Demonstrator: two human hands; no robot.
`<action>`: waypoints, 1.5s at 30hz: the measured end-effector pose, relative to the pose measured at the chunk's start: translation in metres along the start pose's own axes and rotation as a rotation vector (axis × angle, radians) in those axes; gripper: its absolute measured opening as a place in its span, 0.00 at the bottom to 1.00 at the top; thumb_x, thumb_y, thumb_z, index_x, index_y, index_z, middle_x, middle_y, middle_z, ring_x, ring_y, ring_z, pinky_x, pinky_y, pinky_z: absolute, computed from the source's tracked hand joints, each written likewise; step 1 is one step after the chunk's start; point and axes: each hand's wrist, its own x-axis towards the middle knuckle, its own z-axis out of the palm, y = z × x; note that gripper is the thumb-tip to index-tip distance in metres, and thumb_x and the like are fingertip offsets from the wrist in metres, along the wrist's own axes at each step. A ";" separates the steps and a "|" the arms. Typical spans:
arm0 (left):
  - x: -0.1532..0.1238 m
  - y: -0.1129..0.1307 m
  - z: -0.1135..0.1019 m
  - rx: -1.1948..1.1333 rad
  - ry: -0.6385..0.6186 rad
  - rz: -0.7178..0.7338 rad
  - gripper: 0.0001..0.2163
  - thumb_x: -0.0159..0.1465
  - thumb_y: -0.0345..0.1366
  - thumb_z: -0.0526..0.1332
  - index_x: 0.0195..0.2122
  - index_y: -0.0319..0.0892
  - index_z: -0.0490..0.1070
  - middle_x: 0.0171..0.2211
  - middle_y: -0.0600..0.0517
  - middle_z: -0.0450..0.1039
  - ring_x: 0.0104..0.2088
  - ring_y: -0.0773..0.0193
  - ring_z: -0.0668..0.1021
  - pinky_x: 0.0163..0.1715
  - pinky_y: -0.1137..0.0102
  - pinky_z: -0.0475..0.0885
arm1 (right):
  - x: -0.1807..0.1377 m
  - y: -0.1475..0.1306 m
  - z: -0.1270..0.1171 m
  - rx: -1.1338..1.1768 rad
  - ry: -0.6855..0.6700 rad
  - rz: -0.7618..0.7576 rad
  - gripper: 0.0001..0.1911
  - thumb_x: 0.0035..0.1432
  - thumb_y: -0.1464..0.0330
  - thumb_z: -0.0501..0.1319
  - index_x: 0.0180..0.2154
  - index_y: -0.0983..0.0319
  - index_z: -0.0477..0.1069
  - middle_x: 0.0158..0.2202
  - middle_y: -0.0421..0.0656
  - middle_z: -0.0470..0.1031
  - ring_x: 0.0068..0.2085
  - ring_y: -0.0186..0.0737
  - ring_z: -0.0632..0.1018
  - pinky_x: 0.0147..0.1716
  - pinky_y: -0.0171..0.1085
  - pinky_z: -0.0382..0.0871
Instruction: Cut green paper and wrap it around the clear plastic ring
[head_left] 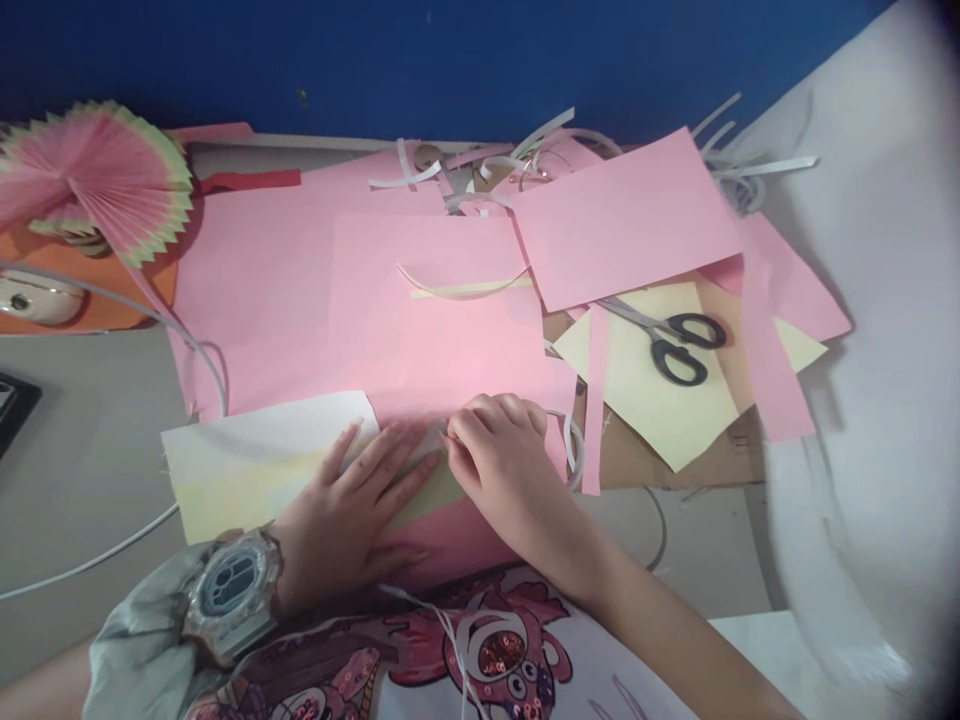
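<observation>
My left hand lies flat with its fingers spread, pressing on a folded or layered white and yellow paper strip along the near edge of the pink sheets. Close to its fingertips, my right hand is closed in a pinch over the same paper. A small pointed tip shows at its thumb and finger, but what it holds is hidden. Under both hands spreads a large pink sheet. A thin curved paper strip rests on the pink paper beyond my hands.
Black-handled scissors lie on yellow paper over cardboard at the right. A pink rectangle and paper scraps are behind. At the far left are a pleated paper fan, a white mouse and a cable.
</observation>
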 end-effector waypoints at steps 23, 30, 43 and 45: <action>0.001 0.001 -0.002 -0.011 0.001 -0.002 0.36 0.61 0.57 0.47 0.63 0.34 0.49 0.65 0.44 0.44 0.65 0.54 0.49 0.63 0.52 0.35 | 0.000 -0.001 0.000 -0.003 0.012 0.013 0.05 0.61 0.71 0.51 0.31 0.61 0.61 0.32 0.40 0.66 0.36 0.38 0.64 0.37 0.40 0.54; 0.002 0.000 -0.002 -0.024 -0.005 -0.009 0.38 0.61 0.58 0.47 0.64 0.36 0.45 0.65 0.45 0.44 0.65 0.55 0.49 0.63 0.53 0.35 | -0.001 0.000 -0.002 0.056 0.010 0.024 0.06 0.61 0.70 0.53 0.30 0.61 0.59 0.32 0.40 0.67 0.36 0.39 0.65 0.39 0.39 0.56; 0.002 0.001 0.000 -0.011 0.000 -0.011 0.38 0.61 0.58 0.46 0.64 0.34 0.46 0.65 0.45 0.44 0.65 0.54 0.49 0.63 0.52 0.34 | -0.002 -0.002 0.003 0.029 0.042 0.027 0.06 0.60 0.72 0.53 0.30 0.61 0.58 0.32 0.41 0.67 0.36 0.39 0.65 0.38 0.40 0.56; 0.002 0.000 0.000 -0.009 -0.004 -0.008 0.38 0.61 0.58 0.46 0.64 0.34 0.44 0.65 0.45 0.44 0.65 0.55 0.48 0.63 0.53 0.33 | -0.002 -0.002 0.004 0.019 0.035 0.030 0.05 0.61 0.72 0.53 0.31 0.61 0.58 0.32 0.41 0.66 0.36 0.39 0.65 0.38 0.40 0.56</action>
